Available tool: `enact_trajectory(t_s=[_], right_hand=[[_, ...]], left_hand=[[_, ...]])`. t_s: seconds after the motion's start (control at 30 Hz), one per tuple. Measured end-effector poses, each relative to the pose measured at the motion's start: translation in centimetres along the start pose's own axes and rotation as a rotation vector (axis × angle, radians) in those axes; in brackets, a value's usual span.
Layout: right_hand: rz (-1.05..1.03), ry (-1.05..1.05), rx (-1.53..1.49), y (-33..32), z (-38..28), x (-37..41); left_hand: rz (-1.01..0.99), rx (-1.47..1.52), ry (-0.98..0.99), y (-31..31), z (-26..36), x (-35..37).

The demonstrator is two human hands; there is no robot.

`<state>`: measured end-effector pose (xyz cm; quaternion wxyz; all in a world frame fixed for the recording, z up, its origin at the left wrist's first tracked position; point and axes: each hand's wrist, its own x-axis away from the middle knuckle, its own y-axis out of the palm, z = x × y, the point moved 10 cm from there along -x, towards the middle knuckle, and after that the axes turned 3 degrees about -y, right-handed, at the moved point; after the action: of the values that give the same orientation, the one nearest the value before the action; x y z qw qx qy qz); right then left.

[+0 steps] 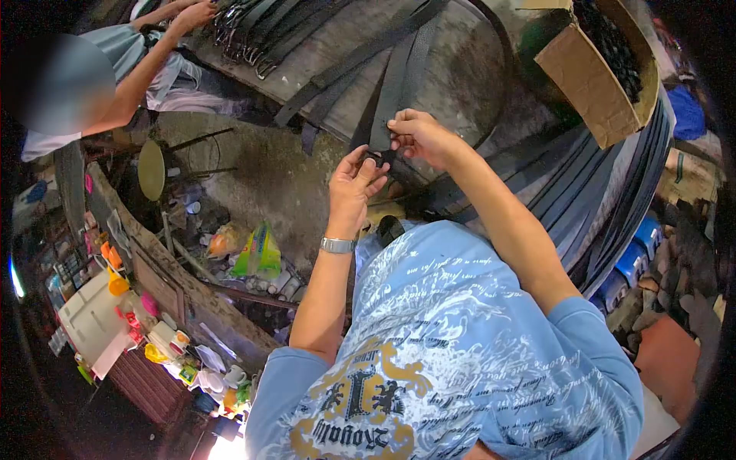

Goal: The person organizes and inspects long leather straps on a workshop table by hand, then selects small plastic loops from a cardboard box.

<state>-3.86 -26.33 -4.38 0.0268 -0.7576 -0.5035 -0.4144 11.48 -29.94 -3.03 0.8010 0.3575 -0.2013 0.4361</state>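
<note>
Both of my hands are at a dark strap [389, 103] near the table's front edge. My left hand [359, 180], with a metal watch on its wrist, pinches a small black buckle-like piece [376, 157] at the strap's end. Just to the right and slightly higher, my right hand [423, 138] holds the strap between thumb and fingers. The strap runs up and away from my hands over the table [307, 38]. Other dark straps [345, 73] lie crossed around it.
An open cardboard box [590, 84] with small black pieces stands at the upper right. Long dark straps [583, 199] lie below it. A co-worker's arm [146, 84] reaches toward a strap bundle [264, 34] at the upper left. A stool [152, 170] stands left.
</note>
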Motion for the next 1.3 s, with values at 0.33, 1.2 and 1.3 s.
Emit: enact_trajectory(t_s=[0.33, 1.2, 1.3], right_hand=[[0.007, -0.059, 0.164, -1.1, 1.2, -1.4], [-0.035, -0.069, 0.196, 0.2, 4.2, 0.3], [-0.006, -0.064, 0.189, 0.1, 4.2, 0.2]], left_hand=[[0.013, -0.077, -0.026, 1.9, 0.6, -1.0], [-0.013, -0.341, -0.009, 3.6, 3.4, -8.0], [-0.002, -0.296, -0.073, 3.7, 3.4, -8.6]])
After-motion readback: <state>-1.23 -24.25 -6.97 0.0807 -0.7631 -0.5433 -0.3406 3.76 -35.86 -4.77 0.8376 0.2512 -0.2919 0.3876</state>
